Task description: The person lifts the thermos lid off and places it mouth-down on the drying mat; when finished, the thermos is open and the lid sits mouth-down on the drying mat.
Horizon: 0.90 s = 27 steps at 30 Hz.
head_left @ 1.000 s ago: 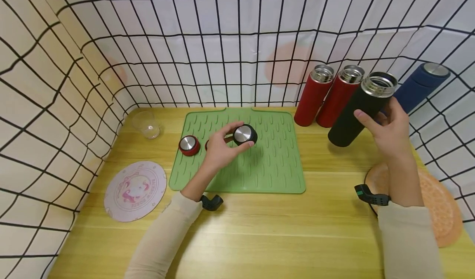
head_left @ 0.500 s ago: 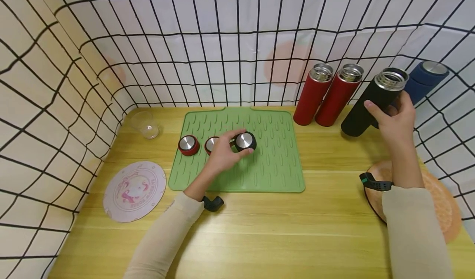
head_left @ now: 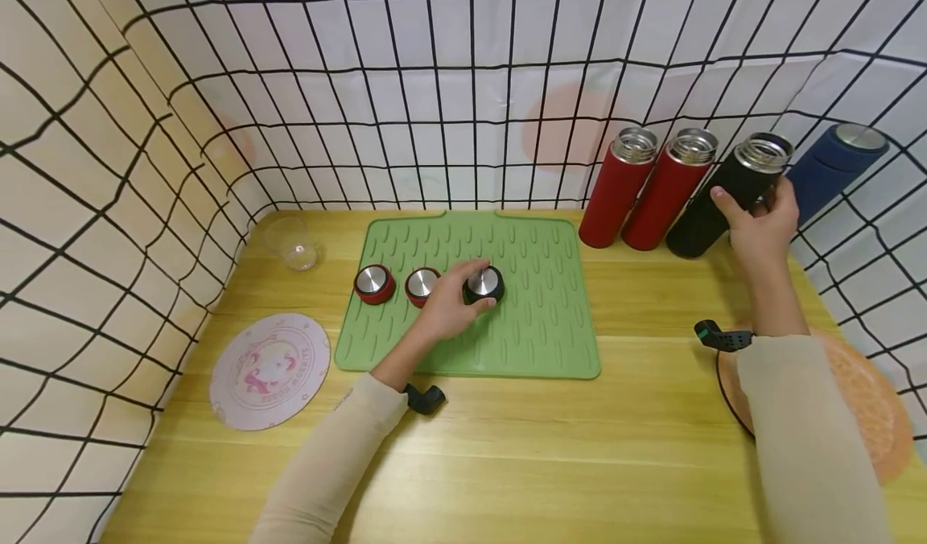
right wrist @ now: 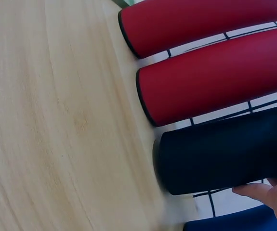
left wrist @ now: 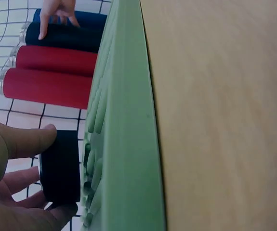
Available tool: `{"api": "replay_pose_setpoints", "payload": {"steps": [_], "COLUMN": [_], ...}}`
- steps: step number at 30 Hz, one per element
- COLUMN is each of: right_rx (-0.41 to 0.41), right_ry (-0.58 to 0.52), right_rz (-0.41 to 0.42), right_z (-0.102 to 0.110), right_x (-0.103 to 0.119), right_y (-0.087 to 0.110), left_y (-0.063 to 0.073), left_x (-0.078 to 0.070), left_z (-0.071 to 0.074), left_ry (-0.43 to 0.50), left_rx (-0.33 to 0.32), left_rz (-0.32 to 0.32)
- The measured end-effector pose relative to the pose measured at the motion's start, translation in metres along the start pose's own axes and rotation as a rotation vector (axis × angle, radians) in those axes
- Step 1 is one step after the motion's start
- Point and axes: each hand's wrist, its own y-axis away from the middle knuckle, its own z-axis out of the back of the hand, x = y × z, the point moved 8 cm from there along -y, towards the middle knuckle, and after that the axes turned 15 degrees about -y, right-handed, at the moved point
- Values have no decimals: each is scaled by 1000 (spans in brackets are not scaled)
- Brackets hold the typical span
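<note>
My left hand (head_left: pixel 451 302) pinches a black lid (head_left: pixel 484 284) with a silver top between thumb and fingers, right at the ribbed green mat (head_left: pixel 536 319). In the left wrist view that lid (left wrist: pixel 61 166) is seen side-on against the mat's surface. To its left on the mat sit two red lids, one at the far left (head_left: pixel 374 284) and one partly behind my hand (head_left: pixel 420 285). My right hand (head_left: pixel 766 226) grips an open black thermos bottle (head_left: pixel 713 210), upright beside two lidless red bottles (head_left: pixel 615 198). The right wrist view has the black bottle's base (right wrist: pixel 177 163) at the tabletop.
A blue bottle (head_left: pixel 829 166) with its lid on stands right of the black one. A clear glass (head_left: pixel 297 250) and a round pink mat (head_left: pixel 269 371) are on the left. An orange-slice mat (head_left: pixel 869 407) lies under my right forearm. Black wire grid (head_left: pixel 471 69) walls the table's back and sides.
My right hand has carried the black bottle right and back, into line with the red bottles. My left hand has lowered the black lid to the mat beside the red lids.
</note>
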Motion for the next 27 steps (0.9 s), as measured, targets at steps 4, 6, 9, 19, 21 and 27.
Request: {"api": "replay_pose_setpoints", "payload": {"steps": [4,6,9,19,21,27], "right_rx": [-14,-15,-10,36,52,91], "right_ry": [40,80,157,365,399,400], "right_rz": [-24,-32,-26,-58,-82,-136], "right_z": [0,-1,-1,0,0,2], "right_x": [-4,-4,-5,-16,-18,-22], "right_y": [-4,-5,-7,-15,-13,-3], "left_y": [-1,-1,0,4,4,4], "left_x": [3,3,3,-1,-1,-1], "left_z": [-3,-4,-5,-1,1,4], "left_ry": [-7,-8,-16,-56,-53,-17], "left_rx": [12,20,27,23,12,-19], "left_rz": [6,10,12,19,16,-4]}}
